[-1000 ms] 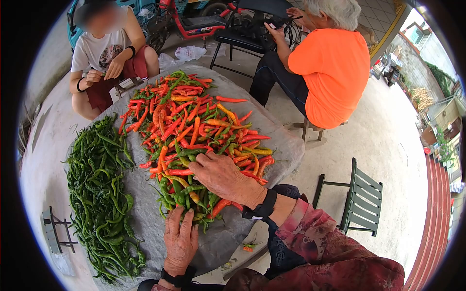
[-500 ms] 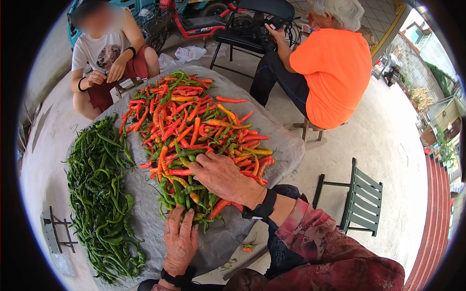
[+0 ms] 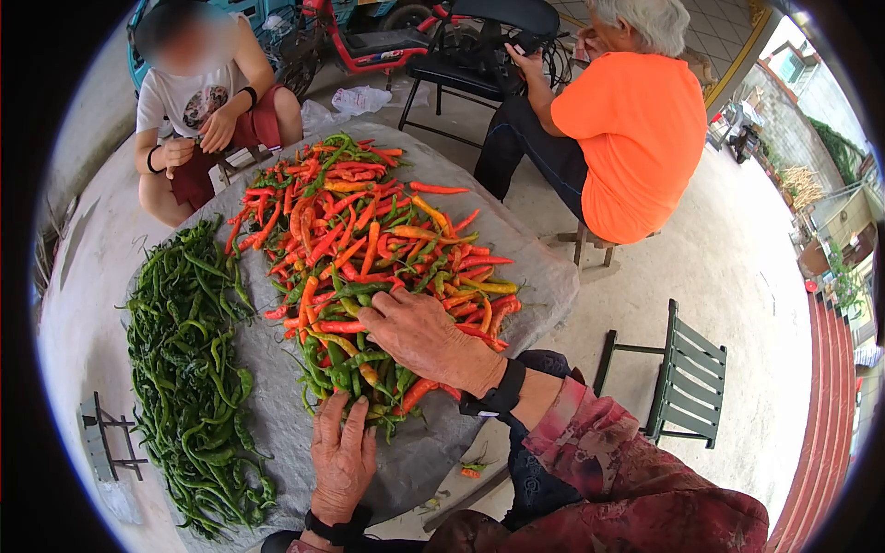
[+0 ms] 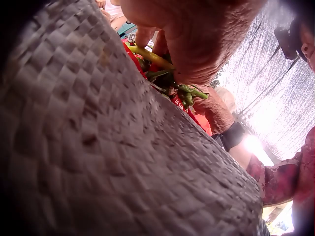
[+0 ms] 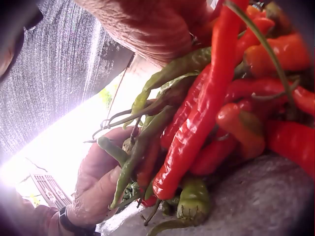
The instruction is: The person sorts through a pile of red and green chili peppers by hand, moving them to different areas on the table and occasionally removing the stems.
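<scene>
A heap of red, orange and green peppers (image 3: 369, 244) lies on a grey woven sheet (image 3: 442, 461). My right hand (image 3: 429, 341) rests on the heap's near right part, fingers bent down among the peppers; their tips are hidden. At the heap's near edge my left hand (image 3: 341, 456) touches green peppers with its fingers extended. The left wrist view shows that hand (image 4: 197, 39) over a yellow pepper (image 4: 150, 56) and green ones. Close to the right wrist camera a long red pepper (image 5: 202, 113) lies under the right hand (image 5: 147, 29).
A pile of green peppers (image 3: 194, 369) covers the sheet's left side. Across the sheet sits a person in white (image 3: 198, 101); another in orange (image 3: 636, 138) sits at the upper right. A green chair (image 3: 691, 378) stands right, a black chair (image 3: 461, 74) beyond the sheet.
Both of my hands have stayed in place on the peppers. The person in orange has brought one hand up near the face, and the seated person's hands have shifted slightly.
</scene>
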